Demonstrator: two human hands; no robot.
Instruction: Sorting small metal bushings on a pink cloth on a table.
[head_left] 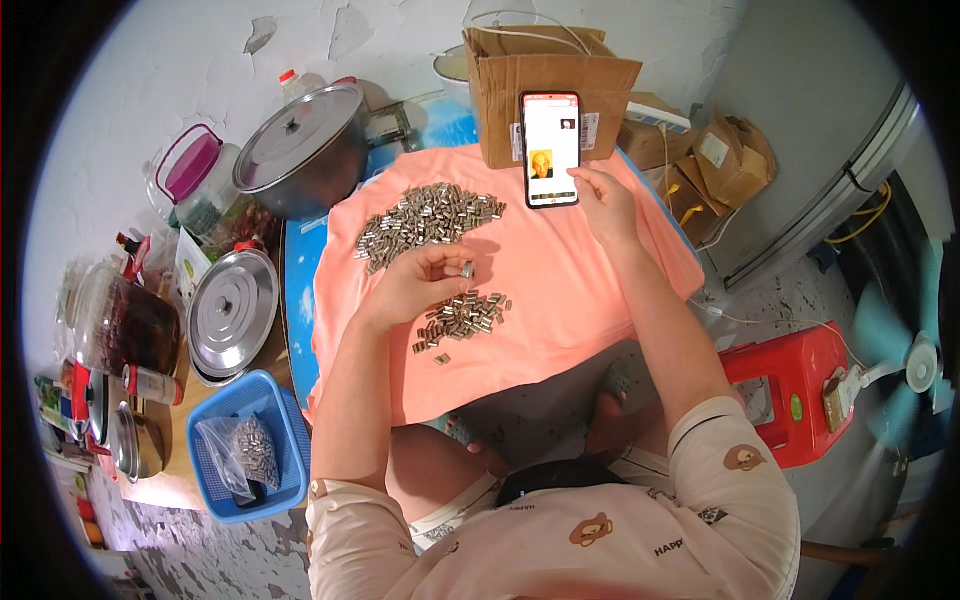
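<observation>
- The cloth (570,270) lay under the phone (551,140); tugging could scatter both piles (425,222) left of it.
- The phone could tip if the half-open right hand (610,210), beside it, pressed.
- Left of the phone, the left hand (412,280) pinched some metal (467,270); loosening could drop it.

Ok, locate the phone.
In the head view, the phone is right of centre in the upper half, in front of the cardboard box, with the right hand at its right edge.
</observation>
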